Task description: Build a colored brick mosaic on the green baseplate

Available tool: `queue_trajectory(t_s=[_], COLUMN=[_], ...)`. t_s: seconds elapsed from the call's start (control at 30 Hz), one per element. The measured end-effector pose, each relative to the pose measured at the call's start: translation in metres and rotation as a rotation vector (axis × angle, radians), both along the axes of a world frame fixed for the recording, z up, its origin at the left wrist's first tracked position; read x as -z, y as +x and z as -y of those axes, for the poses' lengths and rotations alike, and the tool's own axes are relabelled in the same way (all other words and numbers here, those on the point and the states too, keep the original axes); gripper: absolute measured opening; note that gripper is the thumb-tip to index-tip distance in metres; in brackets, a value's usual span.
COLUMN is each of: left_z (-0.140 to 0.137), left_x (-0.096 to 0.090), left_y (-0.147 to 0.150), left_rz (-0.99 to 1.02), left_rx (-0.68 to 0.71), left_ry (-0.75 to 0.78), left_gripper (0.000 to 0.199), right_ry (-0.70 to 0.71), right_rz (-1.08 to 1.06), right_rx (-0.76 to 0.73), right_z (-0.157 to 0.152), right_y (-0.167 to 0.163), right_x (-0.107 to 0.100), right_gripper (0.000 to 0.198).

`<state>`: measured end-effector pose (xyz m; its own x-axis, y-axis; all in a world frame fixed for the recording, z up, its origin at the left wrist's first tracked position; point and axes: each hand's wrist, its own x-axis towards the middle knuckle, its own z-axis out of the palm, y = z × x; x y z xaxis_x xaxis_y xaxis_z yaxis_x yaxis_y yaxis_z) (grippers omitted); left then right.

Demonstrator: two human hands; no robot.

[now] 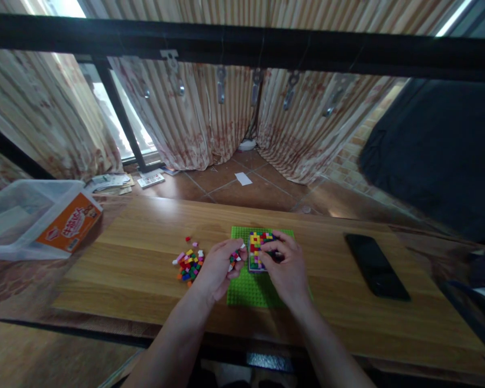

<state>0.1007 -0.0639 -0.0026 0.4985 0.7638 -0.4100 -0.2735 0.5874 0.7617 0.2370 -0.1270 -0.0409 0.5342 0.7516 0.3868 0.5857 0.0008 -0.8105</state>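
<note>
A green studded baseplate (250, 291) lies on the wooden table, with a small block of multicoloured toy bricks (255, 240) built up on it. My left hand (220, 264) is closed around several loose toy bricks (235, 257), just left of the built block. A white brick shows at its fingertips. My right hand (286, 264) reaches over the block from the right. Its thumb and index finger come together at the top of the block; whatever is between them is too small to make out. The right part of the block is hidden under this hand.
Left of my left hand is a pile of loose toy bricks (189, 265) on the table (137, 242). A black phone (376, 265) lies at the right. A clear plastic bin (32, 188) with an orange label stands beyond the left end. A dark metal bar (242, 43) crosses above.
</note>
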Motion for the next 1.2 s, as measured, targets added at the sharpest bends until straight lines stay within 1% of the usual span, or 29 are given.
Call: queue_trajectory(t_s=[0.13, 0.23, 0.33, 0.47, 0.6, 0.77, 0.87, 0.97, 1.1, 1.2], left_z=[-0.001, -0.001, 0.001, 0.003, 0.003, 0.003, 0.003, 0.001, -0.003, -0.004], left_x=[0.000, 0.001, 0.003, 0.004, 0.005, 0.007, 0.007, 0.005, 0.001, 0.000], left_y=[-0.001, -0.001, 0.000, 0.002, 0.002, 0.001, 0.001, -0.001, -0.004, -0.006], left_rz=[-0.007, -0.011, -0.010, -0.004, -0.014, -0.030, -0.032, -0.049, -0.048, -0.039], left_rx=[0.029, 0.059, 0.067, 0.105, 0.113, 0.164, 0.186, 0.120, 0.030, 0.013], left_ry=[0.017, 0.027, 0.028, 0.048, 0.070, 0.101, 0.098, 0.090, 0.079, 0.066], left_gripper=[0.028, 0.030, 0.032, 0.034, 0.037, 0.038, 0.039, 0.039, 0.037, 0.036], right_ry=[0.012, 0.061, 0.083, 0.117, 0.157, 0.132, 0.132, 0.101, 0.004, -0.053], right_rz=[0.054, 0.125, 0.154, 0.213, 0.269, 0.311, 0.273, 0.154, -0.032, -0.047], right_rx=[-0.019, -0.085, -0.134, -0.146, -0.145, -0.139, -0.141, -0.147, -0.161, -0.191], right_z=[0.006, 0.010, 0.011, 0.010, 0.010, 0.010, 0.010, 0.010, 0.010, 0.009], right_y=[0.000, -0.005, -0.009, -0.011, -0.009, -0.008, -0.005, 0.003, 0.015, 0.020], right_x=[-0.007, -0.015, -0.020, -0.019, -0.017, -0.017, -0.017, -0.016, -0.013, -0.011], right_gripper=[0.011, 0.014, 0.015, 0.013, 0.013, 0.015, 0.016, 0.015, 0.014, 0.013])
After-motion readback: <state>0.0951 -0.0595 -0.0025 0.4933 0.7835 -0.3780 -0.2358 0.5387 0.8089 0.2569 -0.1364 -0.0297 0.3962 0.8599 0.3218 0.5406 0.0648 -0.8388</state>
